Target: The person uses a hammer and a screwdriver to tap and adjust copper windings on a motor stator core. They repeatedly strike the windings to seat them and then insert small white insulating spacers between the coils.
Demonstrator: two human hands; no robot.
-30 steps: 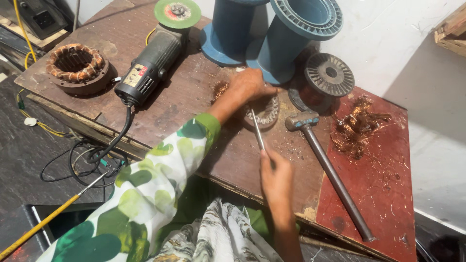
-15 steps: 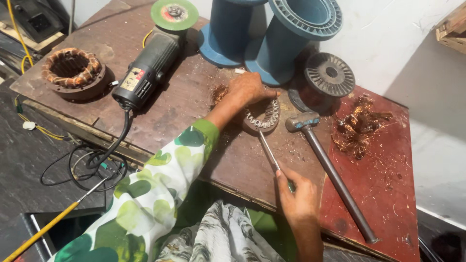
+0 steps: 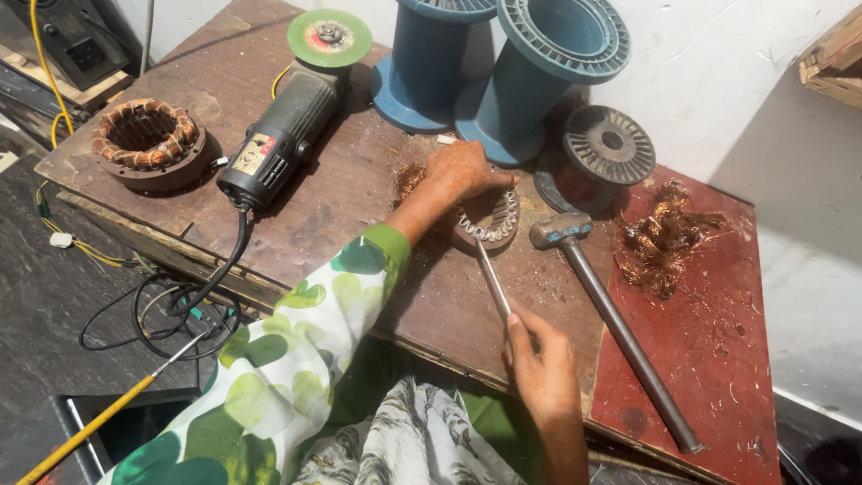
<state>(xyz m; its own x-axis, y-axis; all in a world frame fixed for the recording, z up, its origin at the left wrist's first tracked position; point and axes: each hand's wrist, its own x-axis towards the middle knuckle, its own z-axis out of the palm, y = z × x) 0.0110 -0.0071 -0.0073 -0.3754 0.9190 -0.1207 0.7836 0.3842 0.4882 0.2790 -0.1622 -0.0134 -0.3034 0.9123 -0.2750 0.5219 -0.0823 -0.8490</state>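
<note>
My left hand [image 3: 462, 171] rests on top of a round motor stator [image 3: 489, 220] with cut copper winding ends, holding it down on the worn wooden workbench [image 3: 359, 224]. My right hand [image 3: 539, 364] grips a thin metal rod [image 3: 492, 280] near its lower end. The rod's tip reaches the stator's near rim. Just right of the stator lies a steel hammer [image 3: 611, 314], head toward the stator, handle running to the bench's front edge.
An angle grinder [image 3: 287, 126] with a green disc lies at the back left, its cable hanging off the edge. A wound stator [image 3: 148, 142] sits far left. Two blue spools [image 3: 503, 72], a black spool [image 3: 606, 144] and a copper wire pile [image 3: 664, 238] stand behind.
My right hand has drawn back toward me along the rod, away from the stator. My left hand stays on the stator. The camera has moved closer.
</note>
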